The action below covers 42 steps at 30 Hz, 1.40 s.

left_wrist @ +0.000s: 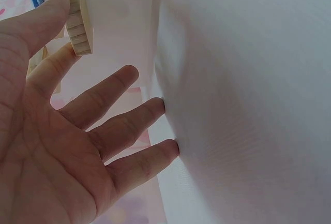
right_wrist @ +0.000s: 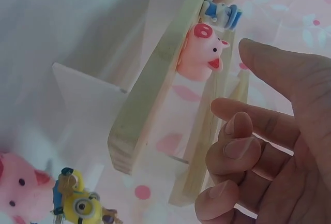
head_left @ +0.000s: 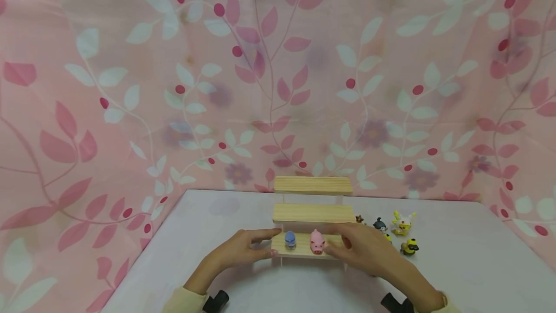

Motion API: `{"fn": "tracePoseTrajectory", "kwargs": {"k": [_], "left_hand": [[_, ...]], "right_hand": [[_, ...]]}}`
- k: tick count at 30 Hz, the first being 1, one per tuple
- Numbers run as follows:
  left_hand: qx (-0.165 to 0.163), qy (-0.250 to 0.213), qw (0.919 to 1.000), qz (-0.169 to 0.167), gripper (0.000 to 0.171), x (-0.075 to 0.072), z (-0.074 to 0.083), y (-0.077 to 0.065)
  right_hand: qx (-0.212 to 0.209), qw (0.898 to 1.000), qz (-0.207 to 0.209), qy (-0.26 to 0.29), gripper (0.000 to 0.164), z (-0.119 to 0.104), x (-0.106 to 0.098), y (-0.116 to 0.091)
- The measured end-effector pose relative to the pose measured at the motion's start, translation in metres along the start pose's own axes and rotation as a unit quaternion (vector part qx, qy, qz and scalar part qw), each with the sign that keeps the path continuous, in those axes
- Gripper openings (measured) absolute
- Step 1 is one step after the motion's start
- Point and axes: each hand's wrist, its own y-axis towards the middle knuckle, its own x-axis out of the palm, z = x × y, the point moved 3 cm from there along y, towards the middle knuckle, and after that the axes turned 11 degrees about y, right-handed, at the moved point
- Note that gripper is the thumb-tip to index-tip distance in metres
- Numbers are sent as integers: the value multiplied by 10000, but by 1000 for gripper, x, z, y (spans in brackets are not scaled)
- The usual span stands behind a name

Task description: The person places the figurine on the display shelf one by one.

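Observation:
A three-tier wooden shelf [head_left: 313,212] with clear supports stands in the head view. On its lowest board sit a pink toy pig [head_left: 317,242] and, to the left, a small blue-and-white figurine [head_left: 290,240]. My left hand [head_left: 239,250] pinches the left end of that board between thumb and forefinger; in the left wrist view its other fingers [left_wrist: 116,125] spread out beside it. By the pig is my right hand [head_left: 369,248], its fingers loosely bent with nothing between them. The right wrist view shows a gap between the right thumb [right_wrist: 269,66] and the pig [right_wrist: 199,58].
Right of the shelf stand several small toys, among them a yellow-and-white figurine [head_left: 402,223], a dark-haired one [head_left: 380,224] and a yellow-and-black one [head_left: 409,247]. Another pink pig [right_wrist: 23,188] and a one-eyed yellow figurine [right_wrist: 83,203] show below the right hand. A floral curtain [head_left: 269,86] hangs behind the white table [head_left: 208,216].

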Motion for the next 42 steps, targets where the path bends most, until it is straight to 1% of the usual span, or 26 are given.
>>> {"fn": "tracePoseTrajectory", "kwargs": {"k": [5,9,12,16,20,23,30,36,42], "left_hand": [[-7,-3,10000,32,58,1,-1,-1],[13,-4,10000,43,58,0,1,-1],[-4,34,10000,33,58,-1,2,-1],[-83,71,9999,21,58,0,1,-1],[-86,52,9999,6,58,1,-1,-1],[-55,93,9999,15,59,0,0,-1],[-62,98,9999,-2,58,-1,1,0],[8,41,10000,5,59,0,0,0],[-2,44,10000,-1,58,0,0,0]], "right_hand": [[-194,9997,155,-17,41,2,-5,-7],[-601,9970,473,-96,38,4,-8,-15],[-807,9941,695,-192,35,6,-8,-22],[-805,9929,833,-282,33,10,-10,-29],[-842,9910,951,-415,31,14,-13,-35],[-814,9906,993,-477,30,17,-14,-39],[-646,9926,970,-334,27,24,-17,-49],[-201,9955,824,-428,31,33,-20,-56],[61,9962,687,-522,27,41,-21,-63]]}}
